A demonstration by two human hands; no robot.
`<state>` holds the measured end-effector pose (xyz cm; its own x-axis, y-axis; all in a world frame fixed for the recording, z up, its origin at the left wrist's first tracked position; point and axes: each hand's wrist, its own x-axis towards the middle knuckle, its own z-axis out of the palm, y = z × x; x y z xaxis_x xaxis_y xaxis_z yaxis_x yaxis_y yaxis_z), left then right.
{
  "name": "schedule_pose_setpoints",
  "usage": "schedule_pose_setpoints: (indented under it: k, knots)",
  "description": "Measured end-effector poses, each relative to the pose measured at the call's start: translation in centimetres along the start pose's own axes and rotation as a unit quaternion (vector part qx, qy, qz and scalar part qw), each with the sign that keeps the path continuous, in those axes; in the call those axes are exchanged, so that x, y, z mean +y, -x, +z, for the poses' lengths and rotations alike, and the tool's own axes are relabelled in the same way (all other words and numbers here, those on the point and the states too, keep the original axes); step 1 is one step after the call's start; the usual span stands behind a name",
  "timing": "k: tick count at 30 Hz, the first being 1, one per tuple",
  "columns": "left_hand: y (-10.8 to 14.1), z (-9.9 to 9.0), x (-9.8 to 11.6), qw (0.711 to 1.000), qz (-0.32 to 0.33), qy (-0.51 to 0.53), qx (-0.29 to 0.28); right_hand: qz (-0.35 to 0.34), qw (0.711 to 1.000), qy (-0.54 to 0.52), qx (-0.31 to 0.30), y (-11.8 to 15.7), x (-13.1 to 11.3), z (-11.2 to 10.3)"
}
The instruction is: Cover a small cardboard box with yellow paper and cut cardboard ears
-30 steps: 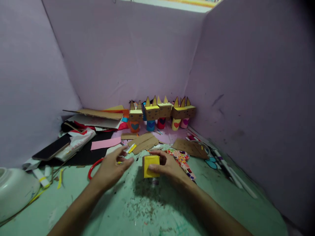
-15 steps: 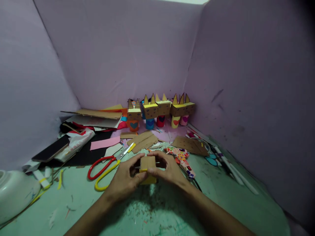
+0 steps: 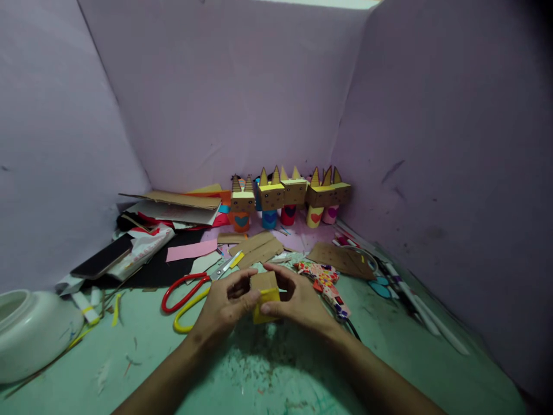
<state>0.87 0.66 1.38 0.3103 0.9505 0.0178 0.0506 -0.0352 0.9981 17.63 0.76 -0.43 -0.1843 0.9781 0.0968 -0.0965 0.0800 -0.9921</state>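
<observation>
Between my two hands is a small cardboard box (image 3: 264, 281) with a brown top and a yellow front side. My left hand (image 3: 228, 302) grips its left side, thumb at the upper front edge. On the right side my right hand (image 3: 296, 297) holds it, with the thumb on the yellow face. The lower back of the box is hidden by the fingers. Just left of my left hand lie scissors (image 3: 185, 294) with one red and one yellow handle, blades pointing away. A glue gun with a flowery pattern (image 3: 326, 282) lies right of my right hand.
Several cardboard animal figures (image 3: 272, 197) with pointed ears stand at the back wall. Cardboard pieces (image 3: 259, 249) and a pink strip (image 3: 192, 250) lie before them. A white bowl (image 3: 38, 334) stands at left. Pens and white sticks (image 3: 410, 300) lie along the right wall.
The box has tilted between my hands, so more of its yellow front shows. The whole view has shifted slightly, moving the surroundings rightward in the picture.
</observation>
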Motion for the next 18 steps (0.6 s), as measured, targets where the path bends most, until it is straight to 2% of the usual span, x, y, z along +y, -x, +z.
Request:
schedule_pose_setpoints:
  k: [5,9,14,16,17,18]
  knots:
    - [-0.2,0.1,0.3,0.999,-0.034,-0.012,0.039,0.014,1.000,-0.017,0.018,0.1,0.0,0.4]
    - [-0.5,0.3,0.1,0.989,-0.092,0.116,0.025,0.045,0.995,-0.085,0.038,0.1,0.3,0.3]
    - [-0.6,0.8,-0.3,0.988,-0.060,0.144,0.020,0.051,0.994,-0.074,0.061,-0.7,-0.4,0.2]
    - [-0.7,0.8,-0.3,0.978,-0.071,0.196,0.026,0.019,0.993,-0.042,0.104,-0.5,-1.4,-0.2]
    - [-0.8,0.7,-0.3,0.969,-0.085,0.232,0.029,-0.016,0.990,-0.028,0.138,-0.1,-1.7,-0.6]
    - [-0.9,0.5,-0.3,0.958,-0.101,0.266,0.035,-0.060,0.987,-0.024,0.146,0.5,-1.8,-1.2]
